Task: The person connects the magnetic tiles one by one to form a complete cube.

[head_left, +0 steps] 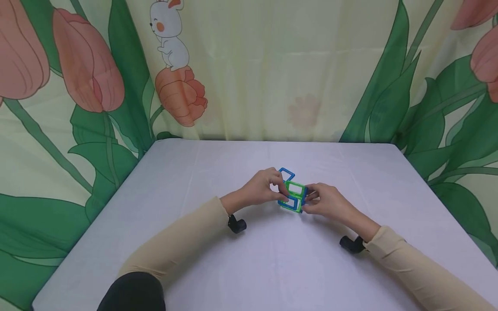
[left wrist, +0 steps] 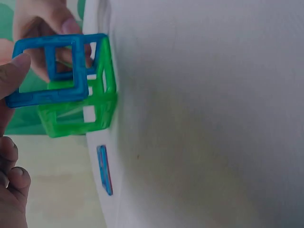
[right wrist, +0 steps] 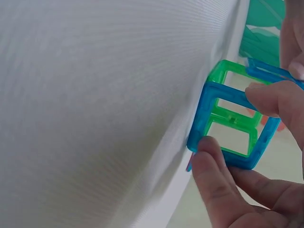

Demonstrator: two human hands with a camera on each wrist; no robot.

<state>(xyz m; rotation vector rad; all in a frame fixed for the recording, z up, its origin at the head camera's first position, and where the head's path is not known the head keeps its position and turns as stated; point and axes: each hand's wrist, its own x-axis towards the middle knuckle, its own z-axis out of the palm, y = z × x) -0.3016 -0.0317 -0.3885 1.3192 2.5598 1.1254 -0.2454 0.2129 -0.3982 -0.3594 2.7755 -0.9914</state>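
My left hand (head_left: 264, 186) pinches a blue square magnetic tile (left wrist: 80, 71) between thumb and fingers, over a small open build of green magnetic tiles (left wrist: 76, 130). The build stands on the table, with green squares at the bottom and back. On its right side another blue square tile (right wrist: 202, 114) stands upright. My right hand (head_left: 330, 202) holds that tile, thumb on one edge and fingertips on the opposite one. Whether the left tile touches the green ones is hard to tell.
One loose blue tile (head_left: 288, 169) lies flat on the white-covered table (head_left: 218, 268), just behind the build. Behind the table hangs a curtain (head_left: 264, 77) printed with tulips and a rabbit. A dark rounded shape (head_left: 134, 293) shows at the lower left.
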